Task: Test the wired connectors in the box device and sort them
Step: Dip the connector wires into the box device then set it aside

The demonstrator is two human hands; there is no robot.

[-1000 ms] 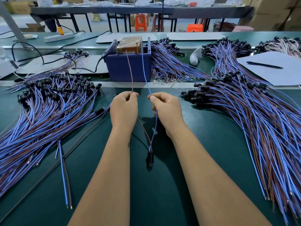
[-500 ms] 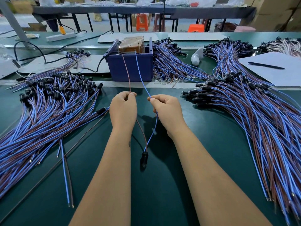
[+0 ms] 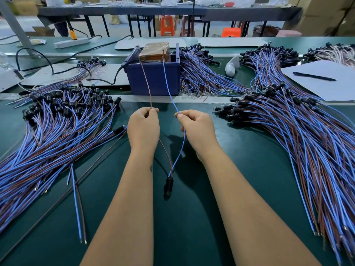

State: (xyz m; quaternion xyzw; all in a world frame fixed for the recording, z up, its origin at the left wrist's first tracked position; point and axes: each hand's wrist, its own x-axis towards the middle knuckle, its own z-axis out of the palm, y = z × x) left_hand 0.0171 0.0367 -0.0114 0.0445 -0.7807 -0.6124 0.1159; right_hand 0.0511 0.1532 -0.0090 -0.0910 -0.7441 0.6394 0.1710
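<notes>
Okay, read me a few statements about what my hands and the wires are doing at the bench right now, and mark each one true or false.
1. The left hand pinches the brown wire. True.
2. The right hand holds a pen. False: it pinches the blue wire; the pen lies on the paper.
3. Both wire ends reach up to the device in the blue bin. True.
4. The black connector sits inside the bin. False: it hangs between the forearms.
5. Wire bundles lie on both sides. True.
</notes>
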